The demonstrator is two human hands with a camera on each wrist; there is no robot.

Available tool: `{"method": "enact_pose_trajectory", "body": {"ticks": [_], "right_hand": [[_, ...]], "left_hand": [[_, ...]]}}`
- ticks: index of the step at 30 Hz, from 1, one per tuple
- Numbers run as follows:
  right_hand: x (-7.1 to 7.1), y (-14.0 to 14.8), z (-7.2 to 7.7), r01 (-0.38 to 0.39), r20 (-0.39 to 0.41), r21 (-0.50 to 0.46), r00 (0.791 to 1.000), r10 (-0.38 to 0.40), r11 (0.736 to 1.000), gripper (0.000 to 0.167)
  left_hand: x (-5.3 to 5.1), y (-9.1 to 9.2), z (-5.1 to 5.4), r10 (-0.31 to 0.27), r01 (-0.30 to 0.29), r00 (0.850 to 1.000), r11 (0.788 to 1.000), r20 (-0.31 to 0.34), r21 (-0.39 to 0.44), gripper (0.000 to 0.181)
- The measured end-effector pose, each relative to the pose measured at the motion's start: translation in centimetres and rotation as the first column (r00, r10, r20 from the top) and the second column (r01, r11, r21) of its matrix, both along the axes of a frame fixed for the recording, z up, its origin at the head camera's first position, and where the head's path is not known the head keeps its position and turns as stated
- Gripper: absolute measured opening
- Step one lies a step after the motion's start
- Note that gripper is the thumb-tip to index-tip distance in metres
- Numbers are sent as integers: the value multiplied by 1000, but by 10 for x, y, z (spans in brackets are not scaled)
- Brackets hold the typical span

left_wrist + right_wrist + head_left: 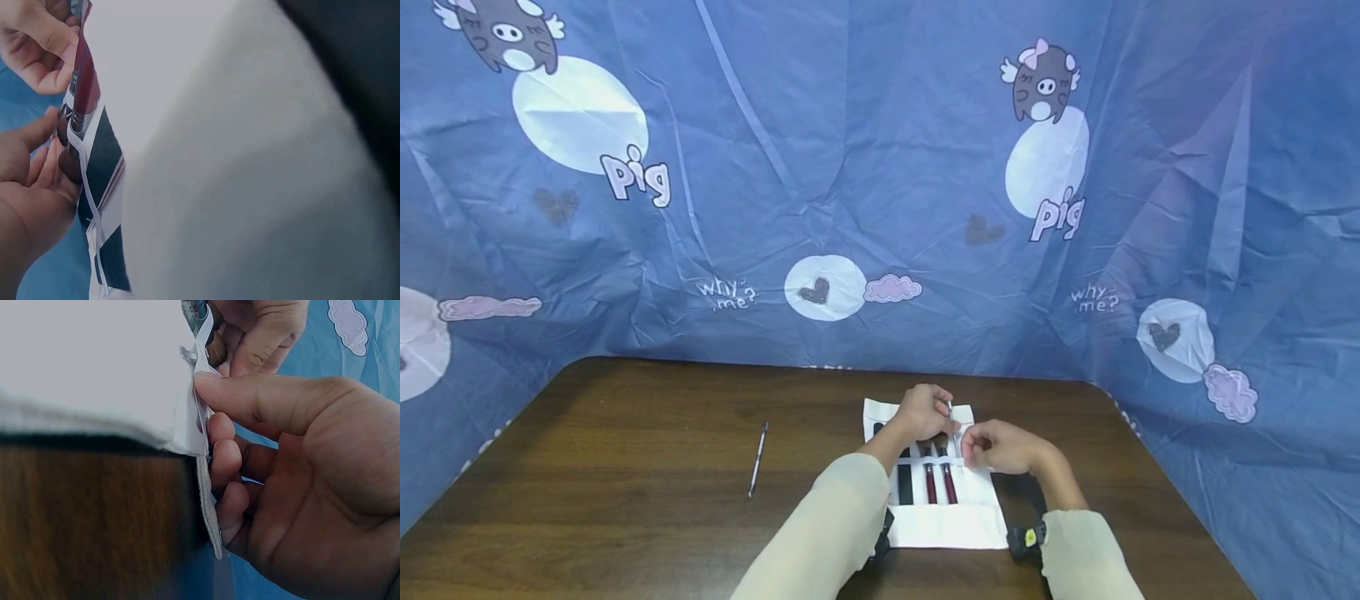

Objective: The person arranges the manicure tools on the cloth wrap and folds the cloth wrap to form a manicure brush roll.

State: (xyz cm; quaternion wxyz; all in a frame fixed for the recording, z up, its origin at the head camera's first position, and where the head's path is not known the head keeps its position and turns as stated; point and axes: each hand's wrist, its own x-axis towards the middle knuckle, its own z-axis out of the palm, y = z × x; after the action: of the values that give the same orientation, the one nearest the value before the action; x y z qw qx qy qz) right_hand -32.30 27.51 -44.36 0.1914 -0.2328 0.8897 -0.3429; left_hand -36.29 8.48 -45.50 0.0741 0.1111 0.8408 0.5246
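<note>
A white fabric case [947,529] lies unfolded, with two red-handled brushes [931,485] and dark items [905,485] under a white elastic band [917,461]. My left hand [922,412] pinches a slim silver tool [956,442] above the band's right part; its lower end is at the band. At the case's right edge, my right hand [1003,446] pinches the fabric beside the band. In the right wrist view, the thumb of my right hand [312,469] presses near the band [203,347], fingers behind the edge. The left wrist view shows my left hand [31,206] behind the brushes.
A thin silver double-ended tool [758,460] lies on the brown wooden table [647,475], left of the case. Behind the table hangs a blue printed cloth [910,183]. A black wrist device [1022,542] is near the case's lower right corner.
</note>
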Motion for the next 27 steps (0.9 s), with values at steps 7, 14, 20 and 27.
{"method": "enact_pose_trajectory", "body": {"ticks": [7,14,20,27], "right_hand": [[1,-1,0,7,4,-19,1000,-7,1000,5],[1,-1,1,0,-6,-8,1000,0,1000,7],[1,-2,0,0,-3,-11,1000,0,1000,6],[1,-1,-1,4,-4,9,1000,-4,1000,9]], "left_hand": [[2,-3,2,-34,31,998,998,-52,-46,38],[-1,-4,-2,-50,45,997,996,-66,-82,32],[1,-6,-2,-65,56,995,993,-79,-109,27],[2,-5,4,-76,61,994,981,-76,-182,23]]}}
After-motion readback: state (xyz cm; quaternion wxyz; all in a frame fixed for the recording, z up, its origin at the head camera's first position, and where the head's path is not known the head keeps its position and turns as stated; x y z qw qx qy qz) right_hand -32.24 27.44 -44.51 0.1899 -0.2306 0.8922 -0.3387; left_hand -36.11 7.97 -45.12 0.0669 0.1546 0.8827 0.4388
